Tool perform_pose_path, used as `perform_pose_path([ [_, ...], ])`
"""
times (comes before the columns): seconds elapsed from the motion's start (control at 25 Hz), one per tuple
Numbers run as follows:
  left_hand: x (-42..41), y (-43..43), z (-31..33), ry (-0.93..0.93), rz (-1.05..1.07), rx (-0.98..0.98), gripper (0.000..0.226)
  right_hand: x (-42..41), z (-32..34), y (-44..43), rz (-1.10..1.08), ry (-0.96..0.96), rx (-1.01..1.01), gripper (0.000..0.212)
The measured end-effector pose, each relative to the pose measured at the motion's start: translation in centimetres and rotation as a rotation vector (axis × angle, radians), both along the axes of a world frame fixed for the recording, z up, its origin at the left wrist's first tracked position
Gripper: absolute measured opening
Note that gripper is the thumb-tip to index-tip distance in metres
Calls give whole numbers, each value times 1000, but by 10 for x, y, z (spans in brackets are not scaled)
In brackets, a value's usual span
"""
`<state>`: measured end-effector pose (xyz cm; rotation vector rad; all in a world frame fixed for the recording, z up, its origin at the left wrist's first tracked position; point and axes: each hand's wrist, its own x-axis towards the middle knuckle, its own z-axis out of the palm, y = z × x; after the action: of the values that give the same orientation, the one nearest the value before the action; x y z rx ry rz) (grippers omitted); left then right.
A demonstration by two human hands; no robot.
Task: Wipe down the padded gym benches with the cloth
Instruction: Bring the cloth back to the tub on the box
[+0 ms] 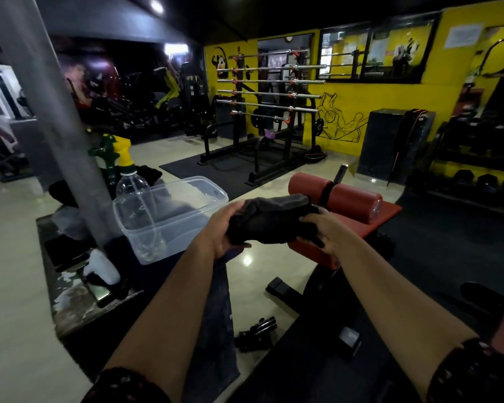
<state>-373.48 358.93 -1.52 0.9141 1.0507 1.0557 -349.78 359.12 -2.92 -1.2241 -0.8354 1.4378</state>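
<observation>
Both our hands are grasping the dark cloth [274, 219], bunched in the air: our left hand [222, 231] is holding its left end, our right hand [326, 234] its right end. The red padded bench [358, 200] is standing just behind it, and 1 clear plastic tub [163, 228] is sitting at the left.

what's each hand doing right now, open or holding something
Left hand: holding the dark cloth, fingers curled round its left end.
Right hand: holding the same cloth at its right end.
</observation>
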Motion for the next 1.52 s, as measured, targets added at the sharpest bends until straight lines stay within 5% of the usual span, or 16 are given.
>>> perform_pose_path([
  [0.16,-10,17,4,-29,242,81,3,-17,12,13,60,-16,106,70],
  [0.28,-25,34,7,11,281,113,24,-24,19,38,245,-183,278,82],
  [0.44,-37,65,17,61,354,158,43,-38,44,82,246,-312,367,48],
  [0.56,-47,91,25,213,459,206,53,-58,54,116,249,-135,279,27],
  [0.68,-64,116,27,343,591,274,36,-90,56,156,342,-184,274,4],
  [0.8,-81,137,22,503,677,290,12,-123,56,195,446,-447,410,22],
  [1.12,-127,179,-1,769,809,-48,39,-190,49,265,701,-805,642,26],
  [1.32,-148,192,-28,1198,630,-296,34,-232,33,286,1015,-1163,697,29],
  [1.52,-159,214,-54,1298,398,-469,35,-259,0,291,1148,-1328,688,32],
])
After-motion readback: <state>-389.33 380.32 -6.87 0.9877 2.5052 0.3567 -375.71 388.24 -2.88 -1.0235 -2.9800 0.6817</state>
